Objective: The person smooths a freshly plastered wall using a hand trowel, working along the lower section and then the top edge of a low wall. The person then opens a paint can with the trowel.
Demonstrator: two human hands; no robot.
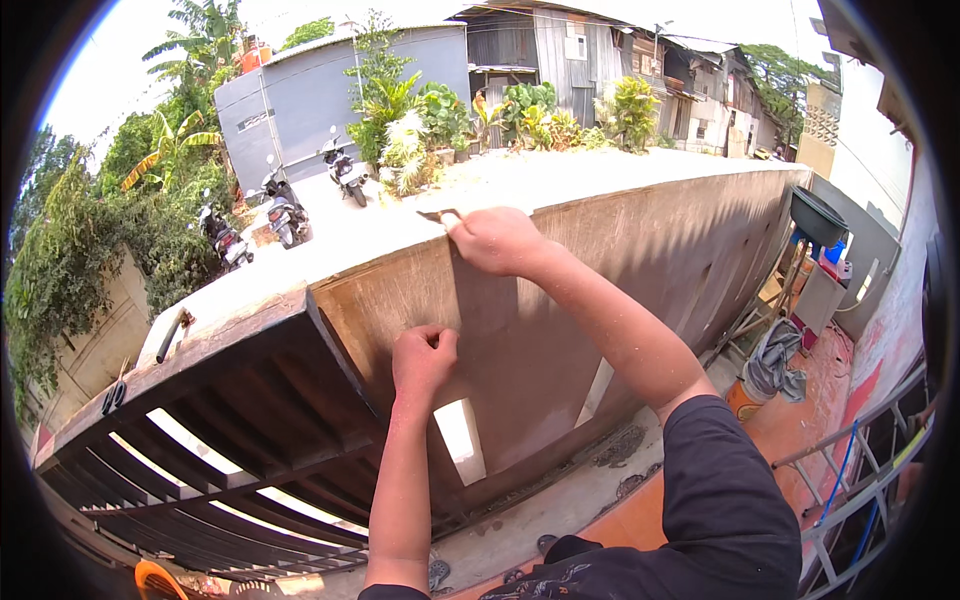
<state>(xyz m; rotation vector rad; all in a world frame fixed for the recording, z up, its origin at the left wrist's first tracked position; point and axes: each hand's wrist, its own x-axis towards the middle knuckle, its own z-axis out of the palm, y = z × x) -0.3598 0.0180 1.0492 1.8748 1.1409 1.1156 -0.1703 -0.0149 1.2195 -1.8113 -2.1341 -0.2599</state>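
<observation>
My right hand (497,241) is closed at the top edge of a brown plastered wall (600,260). From its thumb side sticks out a small, thin, dark flat tool (432,215), its tip over the bright wall top. Most of that tool is hidden in the fingers, so its exact kind does not show. Lower down, my left hand (425,357) is curled into a loose fist in front of the wall face. Anything inside that fist is hidden.
A dark metal gate (230,400) adjoins the wall at left, with a short black bar (172,336) on top. Parked motorbikes (285,208) stand beyond. At right are a black basin (818,215), a bucket (745,398) with grey cloth, and a metal railing (850,490).
</observation>
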